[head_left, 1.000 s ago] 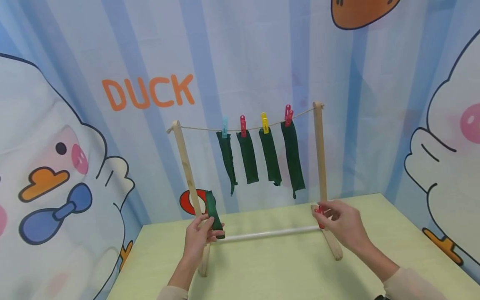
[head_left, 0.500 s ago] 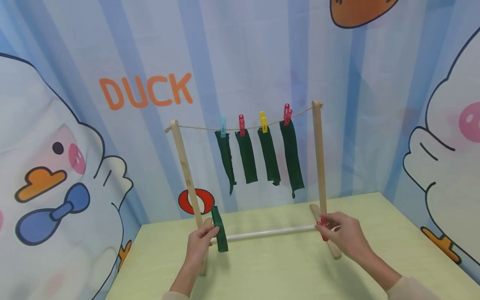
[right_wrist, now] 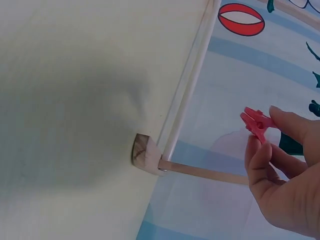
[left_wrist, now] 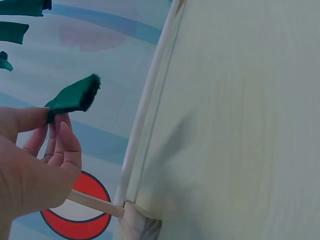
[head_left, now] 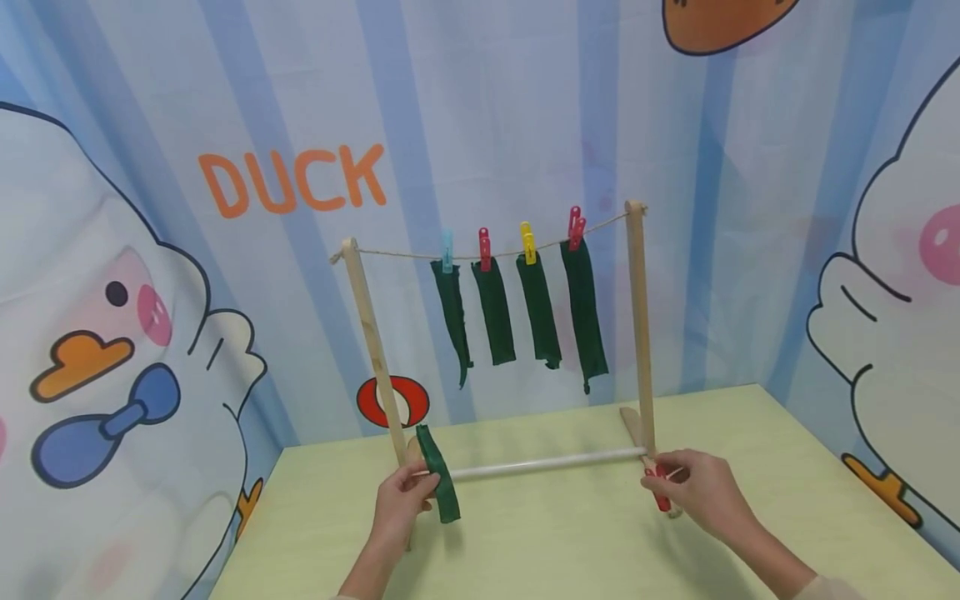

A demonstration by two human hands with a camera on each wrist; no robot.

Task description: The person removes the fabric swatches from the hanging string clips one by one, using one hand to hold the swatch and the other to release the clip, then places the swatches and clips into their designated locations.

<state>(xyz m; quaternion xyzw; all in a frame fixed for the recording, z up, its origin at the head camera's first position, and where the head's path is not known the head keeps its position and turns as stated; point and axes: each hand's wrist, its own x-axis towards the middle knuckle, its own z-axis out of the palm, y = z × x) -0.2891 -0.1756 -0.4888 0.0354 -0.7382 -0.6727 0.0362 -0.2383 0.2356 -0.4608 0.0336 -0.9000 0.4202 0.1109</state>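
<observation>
My left hand pinches a dark green cloth strip between thumb and fingers, beside the left post of a small wooden drying rack. In the left wrist view the strip sticks out past the fingertips. A red clothespin is held in the fingers of my right hand, near the foot of the right post; the right wrist view shows the clothespin pinched between thumb and fingers. Several green strips hang from the rack's string, clipped with blue, red and yellow clothespins.
The rack's left post and right post stand on wooden feet, joined low down by a white bar. It stands on a pale yellow-green table. Behind hangs a blue striped curtain printed with ducks.
Both hands have lowered slightly toward the table, the left with the green strip and the right with the red clothespin. The hanging strips stay as they were.
</observation>
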